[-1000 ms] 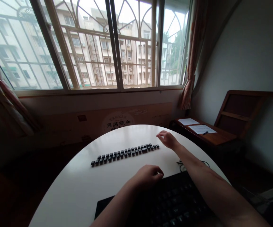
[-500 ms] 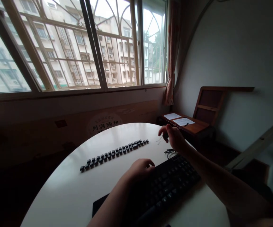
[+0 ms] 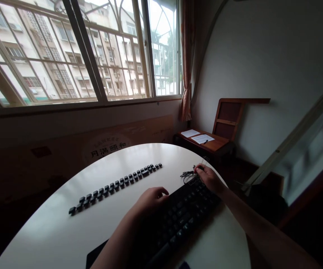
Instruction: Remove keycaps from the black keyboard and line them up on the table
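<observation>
A black keyboard (image 3: 178, 220) lies slanted on the white round table (image 3: 66, 235). My left hand (image 3: 150, 198) rests on its far left edge with the fingers curled over it. At the keyboard's far right end, beside the coiled black cable (image 3: 187, 174), my right hand (image 3: 209, 178) has its fingers pinched on a thin wire piece (image 3: 204, 161). That piece is too fine to make out. A long row of loose black keycaps (image 3: 116, 185) lies on the table beyond my left hand, untouched by either hand.
A wide barred window (image 3: 80, 56) runs along the far wall, with a printed cardboard panel (image 3: 108, 144) below it. To the right stand a low wooden desk (image 3: 208, 144) with papers (image 3: 202, 139) and a curtain (image 3: 186, 74). The table edge falls away close by my right forearm.
My right hand has come back from the right end of the keycap row to the keyboard's far right end, pinched on the wire piece. The view swung right. My left hand stayed put.
</observation>
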{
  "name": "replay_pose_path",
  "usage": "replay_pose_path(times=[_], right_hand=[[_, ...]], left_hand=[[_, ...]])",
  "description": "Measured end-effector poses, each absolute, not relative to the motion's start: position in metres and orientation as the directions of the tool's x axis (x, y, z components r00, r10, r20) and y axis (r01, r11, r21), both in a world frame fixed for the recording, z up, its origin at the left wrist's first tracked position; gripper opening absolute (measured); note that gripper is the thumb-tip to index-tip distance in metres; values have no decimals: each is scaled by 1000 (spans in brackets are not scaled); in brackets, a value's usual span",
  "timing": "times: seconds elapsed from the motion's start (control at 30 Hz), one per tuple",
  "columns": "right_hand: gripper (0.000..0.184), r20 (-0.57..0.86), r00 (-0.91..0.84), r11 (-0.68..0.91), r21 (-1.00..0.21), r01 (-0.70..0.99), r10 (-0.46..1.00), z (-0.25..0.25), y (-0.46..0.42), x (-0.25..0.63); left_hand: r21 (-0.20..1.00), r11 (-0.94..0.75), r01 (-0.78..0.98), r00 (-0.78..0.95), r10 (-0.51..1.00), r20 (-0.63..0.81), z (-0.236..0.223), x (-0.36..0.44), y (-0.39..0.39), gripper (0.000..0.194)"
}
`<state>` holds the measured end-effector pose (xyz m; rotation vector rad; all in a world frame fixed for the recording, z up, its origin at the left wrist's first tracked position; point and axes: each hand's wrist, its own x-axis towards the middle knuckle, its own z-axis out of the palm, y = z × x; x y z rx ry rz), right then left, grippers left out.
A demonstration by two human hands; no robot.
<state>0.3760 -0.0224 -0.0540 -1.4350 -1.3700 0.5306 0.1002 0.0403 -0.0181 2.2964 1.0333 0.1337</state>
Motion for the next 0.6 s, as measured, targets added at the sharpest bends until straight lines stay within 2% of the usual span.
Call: replay_pose_path(times=[0.1,0.27,0.43,0.6], right_hand=[[28,379,277,192,-831,522,883,-56,-24,372],[32,425,304,196,-799,569,853,-57,-33,370],[33,392,353,150,-821,550,850,-57,-30,372],[30,343,326,114,-822,558,881,-56,-23,375]], left_hand=[[575,-490,655,681,713,-169,-18,101,41,34],[557,-488,672,675,714,-189,-14,104,42,36],[559,-494,666,681,708,-186,-13,104,42,36],[571,-477,668,675,712,-194,-13,104,41,35]])
